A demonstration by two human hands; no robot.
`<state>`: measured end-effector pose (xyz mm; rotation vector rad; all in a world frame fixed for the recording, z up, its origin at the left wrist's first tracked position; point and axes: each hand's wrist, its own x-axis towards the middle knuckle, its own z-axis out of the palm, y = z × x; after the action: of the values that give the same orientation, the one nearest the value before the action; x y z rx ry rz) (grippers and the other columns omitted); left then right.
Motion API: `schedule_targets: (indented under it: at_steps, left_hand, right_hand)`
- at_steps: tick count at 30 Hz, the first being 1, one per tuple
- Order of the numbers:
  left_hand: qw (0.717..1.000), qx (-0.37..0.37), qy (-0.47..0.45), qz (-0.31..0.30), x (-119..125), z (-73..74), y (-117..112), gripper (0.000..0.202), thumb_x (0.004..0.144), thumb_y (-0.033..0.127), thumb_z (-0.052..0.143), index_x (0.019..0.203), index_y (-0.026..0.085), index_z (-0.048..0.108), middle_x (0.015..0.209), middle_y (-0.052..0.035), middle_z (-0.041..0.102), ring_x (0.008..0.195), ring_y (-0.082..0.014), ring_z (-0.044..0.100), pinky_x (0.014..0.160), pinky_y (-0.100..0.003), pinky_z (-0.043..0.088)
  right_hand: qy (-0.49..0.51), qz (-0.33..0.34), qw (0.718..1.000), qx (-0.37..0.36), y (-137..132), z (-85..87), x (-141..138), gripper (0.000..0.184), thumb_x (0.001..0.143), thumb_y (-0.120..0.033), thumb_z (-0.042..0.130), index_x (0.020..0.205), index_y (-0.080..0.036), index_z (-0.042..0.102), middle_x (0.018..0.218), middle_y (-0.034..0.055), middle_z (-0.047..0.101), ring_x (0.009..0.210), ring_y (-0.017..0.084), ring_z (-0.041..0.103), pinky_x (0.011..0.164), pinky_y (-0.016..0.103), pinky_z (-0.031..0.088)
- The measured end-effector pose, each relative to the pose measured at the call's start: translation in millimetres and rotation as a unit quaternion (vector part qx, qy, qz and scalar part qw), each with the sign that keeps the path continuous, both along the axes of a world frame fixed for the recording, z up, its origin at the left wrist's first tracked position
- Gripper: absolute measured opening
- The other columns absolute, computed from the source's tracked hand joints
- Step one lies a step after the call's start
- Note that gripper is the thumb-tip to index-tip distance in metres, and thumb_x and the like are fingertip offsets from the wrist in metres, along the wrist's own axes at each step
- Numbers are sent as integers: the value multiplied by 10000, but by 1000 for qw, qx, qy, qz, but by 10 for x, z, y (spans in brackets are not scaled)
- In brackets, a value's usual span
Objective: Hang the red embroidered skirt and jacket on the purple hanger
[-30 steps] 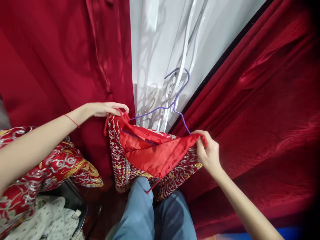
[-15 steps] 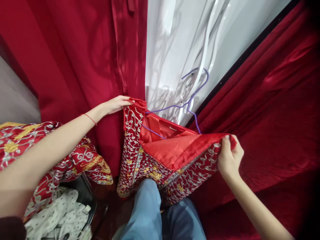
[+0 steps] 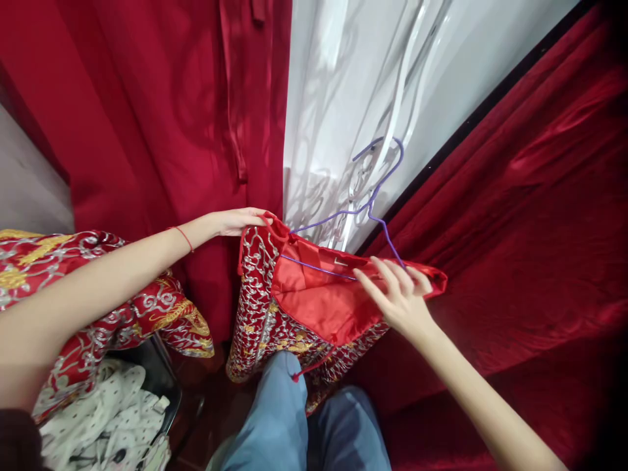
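Note:
A red garment (image 3: pixel 258 281) with silver and gold embroidery and a shiny red lining (image 3: pixel 318 294) hangs on a purple hanger (image 3: pixel 338 214). The hanger's hook loops round a white metal stand, and its lower bar crosses the garment's opening. My left hand (image 3: pixel 245 221) pinches the garment's top left corner, where a thin red cord dangles. Over the right part of the opening, my right hand (image 3: pixel 402 297) has its fingers spread, close to the hanger's right arm. Its thumb side lies against the lining; whether it touches the fabric firmly cannot be told.
Red curtains (image 3: pixel 147 118) hang on the left and right of the white wall. The white metal stand (image 3: pixel 402 78) rises in front of it. Lower left, another embroidered garment (image 3: pixel 167 304) lies over a dark chair with white dotted cloth (image 3: pixel 108 405). My knees (image 3: pixel 279 399) are below.
My right hand has let go of the garment's right edge and moved left and inward, fingers opening. The front flap has sagged. My left hand has dropped slightly with its corner.

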<state>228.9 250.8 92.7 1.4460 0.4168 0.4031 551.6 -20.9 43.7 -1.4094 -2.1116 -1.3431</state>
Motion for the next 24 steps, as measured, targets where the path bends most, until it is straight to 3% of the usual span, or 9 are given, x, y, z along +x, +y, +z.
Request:
schedule_targets:
  at_steps: [2, 5, 8, 11, 14, 17, 20, 24]
  left_hand:
    - [1000, 5, -25, 18, 61, -21, -49, 267, 706, 179, 822, 922, 146, 668, 859, -38, 756, 711, -130, 725, 696, -214, 592]
    - [998, 27, -47, 38, 107, -19, -101, 257, 716, 190, 814, 893, 146, 633, 834, -14, 733, 702, -119, 719, 660, -190, 580]
    - [998, 38, -40, 33, 114, 6, -141, 258, 726, 204, 802, 903, 148, 624, 865, -19, 730, 726, -122, 724, 671, -192, 579]
    - [999, 34, -33, 11, 113, 28, -168, 254, 727, 202, 801, 891, 150, 615, 855, -11, 729, 709, -114, 720, 652, -178, 568]
    - [999, 31, -43, -5, 116, 28, -174, 263, 716, 198, 812, 879, 149, 611, 789, 13, 714, 673, -104, 709, 624, -166, 555]
    - [998, 29, -57, -11, 118, 9, -156, 259, 728, 197, 806, 895, 149, 613, 791, 12, 714, 686, -107, 709, 639, -179, 558]
    - [998, 29, -54, -22, 123, -5, -134, 254, 744, 186, 792, 924, 146, 616, 844, -9, 726, 733, -122, 717, 699, -218, 570]
    - [998, 37, -53, -20, 142, 0, -135, 224, 754, 183, 781, 905, 144, 620, 804, -5, 716, 674, -110, 700, 652, -206, 552]
  right_hand:
    - [-19, 29, 999, -5, 89, 1, -174, 578, 886, -62, 499, 1356, -397, 544, 1334, 53, 640, 1202, 246, 552, 953, 466, 374]
    - [27, 47, 998, -10, 286, 95, -478, 433, 907, -152, 544, 1277, -369, 606, 1281, 68, 671, 1188, 292, 543, 946, 510, 351]
    - [79, 65, 994, -41, 544, 241, -771, 271, 923, -271, 588, 1187, -261, 650, 1078, 99, 713, 1044, 287, 577, 933, 504, 344]
    - [86, 77, 991, -65, 825, 373, -1018, 258, 976, -319, 521, 1157, -190, 651, 915, 100, 682, 904, 240, 562, 850, 421, 376]
    - [68, 70, 994, -57, 1048, 502, -1197, 289, 998, -274, 466, 1222, -176, 621, 949, 114, 657, 898, 228, 538, 769, 364, 380]
    - [59, 85, 989, -109, 1151, 693, -1277, 267, 987, -182, 448, 1145, -204, 662, 946, 90, 650, 862, 195, 539, 675, 314, 368]
    - [89, 119, 965, -215, 1174, 977, -1244, 212, 936, -178, 529, 995, -227, 726, 889, 46, 653, 764, 153, 562, 600, 285, 351]
    - [250, 169, 907, -294, 1234, 1386, -1135, 116, 851, -275, 661, 868, -213, 757, 700, -3, 633, 658, 122, 581, 608, 268, 392]
